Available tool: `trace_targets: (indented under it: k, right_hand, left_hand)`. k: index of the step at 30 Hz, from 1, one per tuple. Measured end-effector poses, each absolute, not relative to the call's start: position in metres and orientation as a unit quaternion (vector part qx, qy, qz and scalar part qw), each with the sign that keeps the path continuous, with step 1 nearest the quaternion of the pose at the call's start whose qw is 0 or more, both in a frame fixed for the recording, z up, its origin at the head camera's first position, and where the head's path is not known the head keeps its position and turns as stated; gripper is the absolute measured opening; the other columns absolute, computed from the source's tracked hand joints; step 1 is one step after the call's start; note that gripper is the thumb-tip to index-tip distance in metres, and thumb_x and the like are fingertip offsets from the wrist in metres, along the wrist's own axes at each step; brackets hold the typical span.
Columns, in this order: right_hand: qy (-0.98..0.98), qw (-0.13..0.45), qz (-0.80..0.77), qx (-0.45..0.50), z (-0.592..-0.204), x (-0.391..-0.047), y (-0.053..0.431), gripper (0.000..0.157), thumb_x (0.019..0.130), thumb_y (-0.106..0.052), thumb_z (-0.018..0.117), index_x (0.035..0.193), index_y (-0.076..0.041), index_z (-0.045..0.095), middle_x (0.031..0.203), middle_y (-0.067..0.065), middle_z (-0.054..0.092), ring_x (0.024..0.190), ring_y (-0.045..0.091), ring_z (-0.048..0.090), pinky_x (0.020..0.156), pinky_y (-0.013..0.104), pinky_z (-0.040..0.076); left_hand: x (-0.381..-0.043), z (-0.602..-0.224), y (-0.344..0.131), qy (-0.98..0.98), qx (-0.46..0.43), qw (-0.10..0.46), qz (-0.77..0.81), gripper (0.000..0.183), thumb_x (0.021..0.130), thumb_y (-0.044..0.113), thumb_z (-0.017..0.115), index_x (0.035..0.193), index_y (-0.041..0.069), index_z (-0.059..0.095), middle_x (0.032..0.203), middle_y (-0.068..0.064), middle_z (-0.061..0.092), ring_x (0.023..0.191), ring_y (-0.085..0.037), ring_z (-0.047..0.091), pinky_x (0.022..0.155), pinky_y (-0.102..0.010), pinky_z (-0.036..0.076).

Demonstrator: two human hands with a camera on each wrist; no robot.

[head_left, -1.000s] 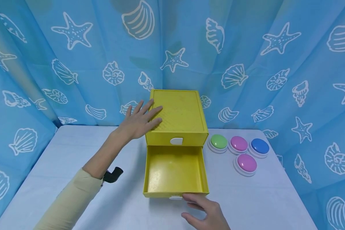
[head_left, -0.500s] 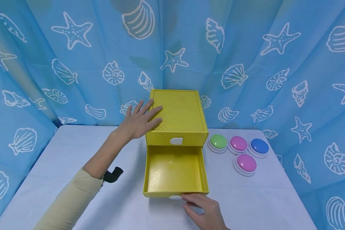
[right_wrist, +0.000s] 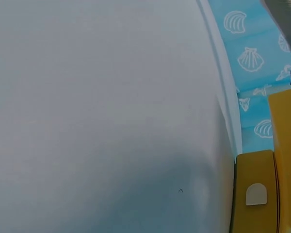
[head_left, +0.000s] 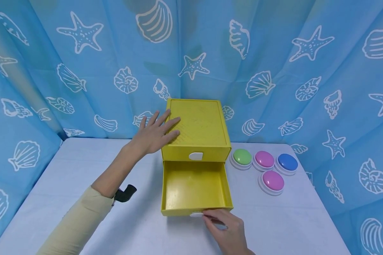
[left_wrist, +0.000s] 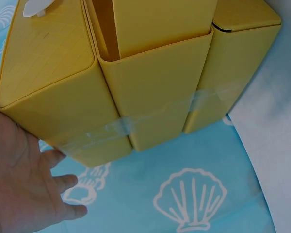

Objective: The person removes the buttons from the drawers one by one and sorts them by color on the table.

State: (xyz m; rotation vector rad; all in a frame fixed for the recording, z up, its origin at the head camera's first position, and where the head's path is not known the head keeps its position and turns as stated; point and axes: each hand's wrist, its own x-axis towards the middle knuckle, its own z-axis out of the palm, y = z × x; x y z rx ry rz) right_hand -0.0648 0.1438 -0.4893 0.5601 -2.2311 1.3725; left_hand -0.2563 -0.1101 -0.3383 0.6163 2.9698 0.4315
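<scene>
A yellow drawer unit (head_left: pixel 198 122) stands on the white-covered table, its middle drawer (head_left: pixel 194 187) pulled well out with nothing inside. My left hand (head_left: pixel 151 136) lies spread over the unit's top left edge, fingertips on the top. The left wrist view shows the left hand (left_wrist: pixel 24 174) at the side of the unit, with clear tape (left_wrist: pixel 121 127) across the tiers. At the drawer's front, my right hand (head_left: pixel 228 228) pinches the right end of the white handle (head_left: pixel 196 214) between thumb and fingers. The right hand is out of sight in the right wrist view.
Several round push lights stand right of the unit: a green one (head_left: pixel 242 157), a pink one (head_left: pixel 264 159), a blue one (head_left: pixel 287 162) and another pink one (head_left: pixel 273 180) in front. A blue shell-print curtain (head_left: pixel 191 46) hangs behind. A lower drawer front (right_wrist: pixel 256 194) is closed.
The right thumb has come up toward the fingers at the handle. The drawer has slid slightly inward, its front shifting a little right. My left hand has stayed in place.
</scene>
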Motion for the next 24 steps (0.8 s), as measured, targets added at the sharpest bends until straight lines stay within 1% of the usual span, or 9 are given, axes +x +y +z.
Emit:
trace_targets:
  k: [3, 7, 14, 24]
  right_hand:
    - [-0.807, 0.231, 0.505, 0.201, -0.489, -0.067, 0.142, 0.032, 0.073, 0.011, 0.083, 0.095, -0.012, 0.078, 0.085, 0.003, 0.074, 0.074, 0.011, 0.07, 0.061, 0.018, 0.055]
    - [-0.809, 0.228, 0.507, 0.19, -0.486, -0.072, 0.139, 0.029, 0.075, 0.008, 0.083, 0.094, -0.013, 0.078, 0.086, 0.001, 0.074, 0.074, 0.008, 0.07, 0.062, 0.019, 0.055]
    - [-0.808, 0.228, 0.514, 0.173, -0.481, -0.082, 0.136, 0.026, 0.077, 0.004, 0.084, 0.093, -0.015, 0.078, 0.09, -0.008, 0.073, 0.076, 0.008, 0.07, 0.066, 0.02, 0.056]
    - [-0.801, 0.233, 0.526, 0.166, -0.481, -0.097, 0.133, 0.023, 0.078, 0.003, 0.083, 0.092, -0.015, 0.078, 0.09, -0.008, 0.073, 0.076, 0.009, 0.071, 0.067, 0.021, 0.056]
  left_hand:
    - [-0.256, -0.338, -0.11, 0.968, 0.202, 0.038, 0.142, 0.063, 0.106, 0.056, 0.029, 0.161, 0.025, 0.025, 0.167, -0.006, 0.005, 0.151, -0.036, -0.004, 0.114, -0.064, -0.004]
    - [-0.256, -0.338, -0.11, 0.968, 0.202, 0.037, 0.142, 0.063, 0.106, 0.056, 0.03, 0.161, 0.025, 0.025, 0.167, -0.006, 0.005, 0.151, -0.036, -0.003, 0.114, -0.064, -0.004]
    - [-0.256, -0.338, -0.11, 0.969, 0.201, 0.033, 0.142, 0.063, 0.106, 0.055, 0.03, 0.161, 0.025, 0.025, 0.167, -0.006, 0.006, 0.151, -0.037, -0.003, 0.114, -0.064, -0.004]
    - [-0.254, -0.338, -0.11, 0.969, 0.198, 0.032, 0.146, 0.063, 0.106, 0.056, 0.031, 0.16, 0.024, 0.026, 0.167, -0.006, 0.006, 0.151, -0.036, -0.004, 0.114, -0.064, -0.004]
